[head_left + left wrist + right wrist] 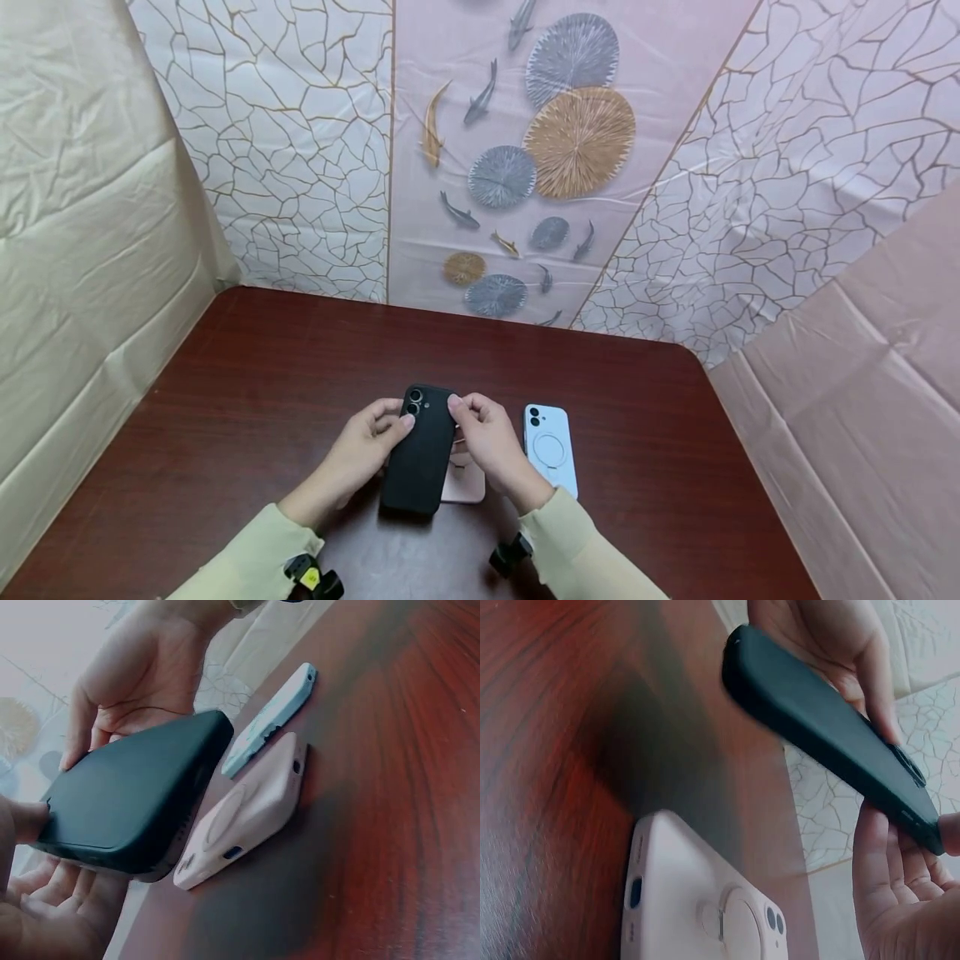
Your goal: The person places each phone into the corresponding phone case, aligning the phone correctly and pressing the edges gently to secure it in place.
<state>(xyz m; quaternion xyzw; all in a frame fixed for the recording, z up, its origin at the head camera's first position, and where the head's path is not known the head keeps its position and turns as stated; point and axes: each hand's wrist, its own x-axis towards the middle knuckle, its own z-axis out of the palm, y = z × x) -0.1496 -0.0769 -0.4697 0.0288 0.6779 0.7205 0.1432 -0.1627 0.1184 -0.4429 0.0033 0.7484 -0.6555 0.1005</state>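
A black phone (420, 458) in a dark case is held up by both hands, its back with camera lenses facing the head camera. My left hand (366, 442) grips its left edge, thumb beside the lenses. With thumb and fingers my right hand (489, 437) pinches the upper right corner, and the other fingers are curled behind. Under and just right of the black phone lies a pink phone (467, 485), partly hidden in the head view. Its back shows a ring and two lenses in the right wrist view, where the pink case (686, 892) rests on the table.
A light blue phone (557, 471) with a ring on its back lies right of my right hand, back up. All stand on a dark red wooden table (285, 358). Patterned cloth (300, 167) hangs behind it, with plain cloth (90, 250) along the left side.
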